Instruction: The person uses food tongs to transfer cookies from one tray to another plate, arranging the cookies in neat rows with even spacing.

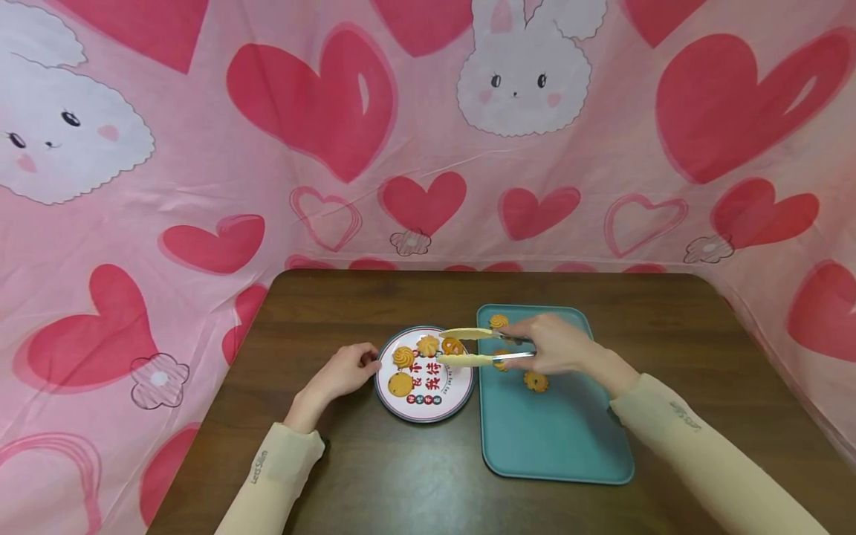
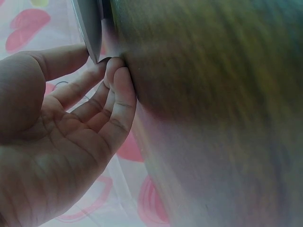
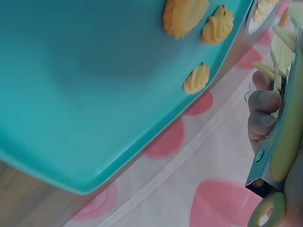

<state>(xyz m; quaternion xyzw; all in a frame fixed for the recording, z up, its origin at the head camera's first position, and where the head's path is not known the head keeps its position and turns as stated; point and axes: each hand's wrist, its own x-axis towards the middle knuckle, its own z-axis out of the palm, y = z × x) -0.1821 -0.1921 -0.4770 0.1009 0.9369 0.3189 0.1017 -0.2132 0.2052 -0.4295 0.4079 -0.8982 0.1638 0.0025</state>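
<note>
My left hand (image 1: 349, 369) pinches the left rim of a round white plate (image 1: 384, 388) with red lettering; in the left wrist view, thumb and fingertips meet at the plate's edge (image 2: 88, 29). My right hand (image 1: 551, 345) grips tongs (image 1: 476, 360) with pale yellow tips, which reach left over the plate. The tong arms stand apart, a pretzel-shaped cookie (image 1: 452, 346) between them; whether they touch it I cannot tell. A swirl cookie (image 1: 403, 357), a flower-shaped cookie (image 1: 428, 345) and a round flat cookie (image 1: 400, 384) lie on the plate.
A teal tray (image 1: 555, 438) stands right of the plate, under my right hand. It carries a ring-shaped cookie (image 1: 536, 381), a swirl cookie (image 1: 498, 321) and another partly hidden by the tongs. Pink heart-patterned cloth (image 1: 428, 156) hangs behind the wooden table (image 1: 374, 475).
</note>
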